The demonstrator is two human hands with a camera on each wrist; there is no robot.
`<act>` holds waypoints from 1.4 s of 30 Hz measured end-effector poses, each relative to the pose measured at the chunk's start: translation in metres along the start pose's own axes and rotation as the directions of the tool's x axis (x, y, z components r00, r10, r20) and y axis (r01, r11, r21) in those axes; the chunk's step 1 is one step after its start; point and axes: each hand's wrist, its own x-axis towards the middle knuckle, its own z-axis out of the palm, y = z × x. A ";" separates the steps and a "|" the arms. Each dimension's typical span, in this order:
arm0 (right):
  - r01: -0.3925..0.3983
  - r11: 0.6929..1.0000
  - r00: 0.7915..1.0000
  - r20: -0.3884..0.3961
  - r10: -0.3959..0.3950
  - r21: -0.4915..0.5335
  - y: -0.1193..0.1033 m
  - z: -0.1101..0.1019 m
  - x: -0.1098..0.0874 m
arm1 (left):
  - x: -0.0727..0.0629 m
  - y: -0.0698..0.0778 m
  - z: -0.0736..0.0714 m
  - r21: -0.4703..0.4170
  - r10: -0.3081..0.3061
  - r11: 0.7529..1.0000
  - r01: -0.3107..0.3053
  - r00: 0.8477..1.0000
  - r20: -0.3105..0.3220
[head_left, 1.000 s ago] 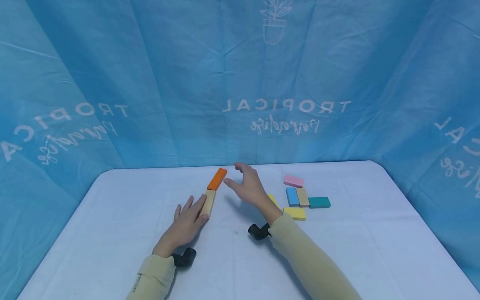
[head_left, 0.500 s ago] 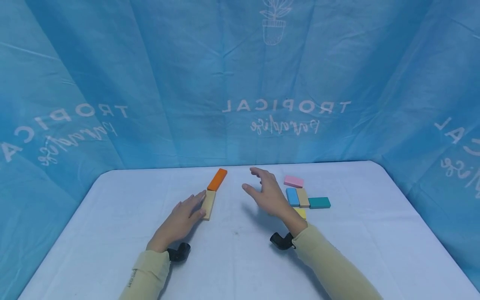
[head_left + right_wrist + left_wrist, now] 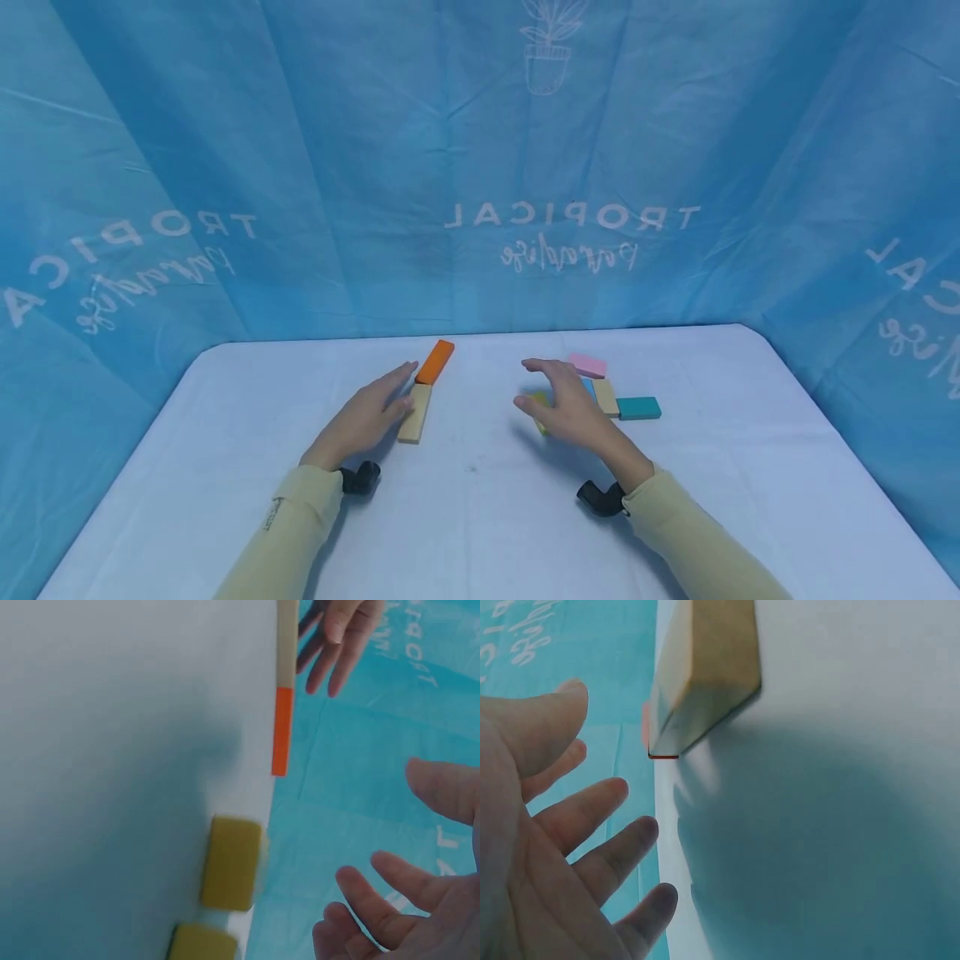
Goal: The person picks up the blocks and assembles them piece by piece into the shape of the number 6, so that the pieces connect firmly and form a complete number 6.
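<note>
My left hand [image 3: 363,418] hovers just left of a plain wooden block [image 3: 416,414], its fingers spread and holding nothing. That block lies end to end with an orange block [image 3: 435,362], in one slightly bent line. Over the coloured blocks on the right is my right hand [image 3: 576,410], fingers loosely bent and thumb apart, with nothing held. Near its thumb shows a yellow block [image 3: 540,423]. In the right wrist view, two yellow blocks appear, one upper [image 3: 232,862] and one lower [image 3: 202,945]; the hand hides one of them in the head view.
Beyond the right hand lie a pink block [image 3: 588,365], a partly hidden blue block [image 3: 588,387], a tan block [image 3: 606,398] and a teal block [image 3: 639,408]. A white cloth covers the table [image 3: 480,525]. Blue printed curtain [image 3: 390,208] hangs along its back and sides.
My left hand has come off the wooden block and drawn slightly left. My right hand has moved right and nearer, from beside the orange block to over the yellow blocks.
</note>
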 end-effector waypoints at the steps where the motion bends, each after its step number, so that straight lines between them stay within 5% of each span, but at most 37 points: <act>1: -0.006 1.000 1.000 0.010 0.006 -0.016 0.002 -0.001 -0.001 | 0.002 0.000 -0.001 0.007 -0.001 1.000 0.000 1.000 0.007; 15: -0.071 0.962 0.991 0.095 0.099 -0.263 0.014 -0.005 -0.012 | 0.025 -0.009 -0.004 0.067 0.048 0.996 -0.055 0.994 0.100; 27: -0.101 0.954 0.982 0.126 0.141 -0.282 0.021 -0.008 -0.012 | 0.030 -0.012 -0.002 0.128 0.125 0.981 -0.143 0.983 0.136; 42: -0.102 0.950 0.980 0.136 0.147 -0.294 0.022 -0.004 -0.010 | 0.032 -0.006 -0.005 0.179 0.055 0.980 -0.090 0.980 0.189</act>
